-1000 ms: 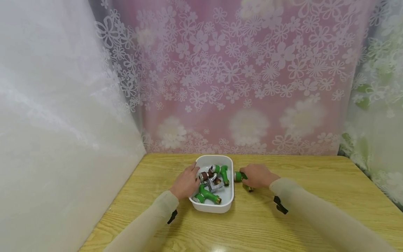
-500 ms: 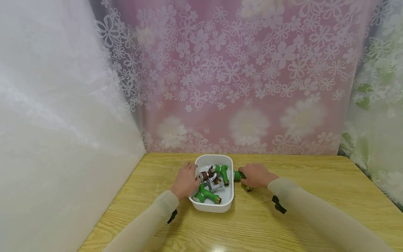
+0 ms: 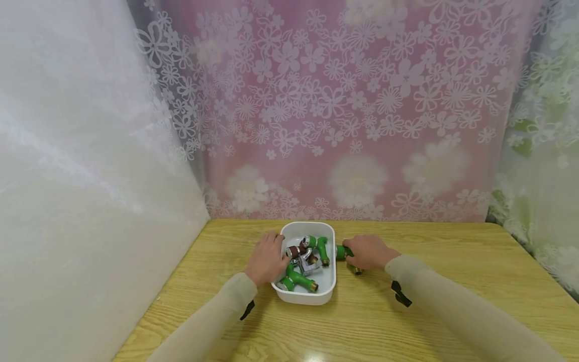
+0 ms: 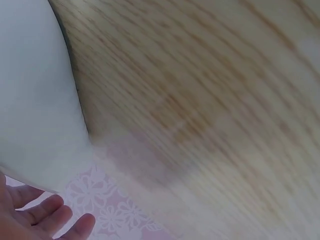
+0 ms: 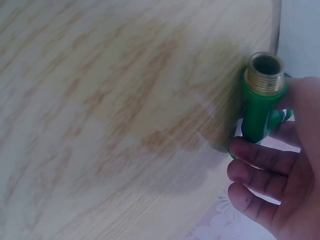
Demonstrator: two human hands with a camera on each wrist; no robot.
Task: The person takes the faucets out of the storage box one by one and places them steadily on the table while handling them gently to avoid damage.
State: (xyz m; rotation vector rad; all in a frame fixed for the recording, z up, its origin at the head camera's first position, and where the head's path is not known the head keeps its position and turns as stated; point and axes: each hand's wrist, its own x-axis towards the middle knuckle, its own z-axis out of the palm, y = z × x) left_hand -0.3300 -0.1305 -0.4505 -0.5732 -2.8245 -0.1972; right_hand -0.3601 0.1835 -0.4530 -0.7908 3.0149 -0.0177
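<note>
Fingers (image 5: 256, 156) of the right hand (image 3: 370, 252) are gripping a green pipe fitting (image 3: 341, 253) with a threaded brass end, just beside the right wall of a white tub (image 3: 305, 299). The left hand (image 3: 267, 260) is resting on the tub's left rim, fingers relaxed. Two more green fittings (image 3: 296, 277), a brown fitting (image 3: 294, 252) and a silver part (image 3: 308, 266) are lying inside; the tub is standing on a wooden counter (image 3: 362, 322).

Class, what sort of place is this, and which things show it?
Probably a makeshift work booth: flowered pink sheeting hangs behind a wood-grain table, where a white tub holds green pipe fittings among other metal parts.
</note>
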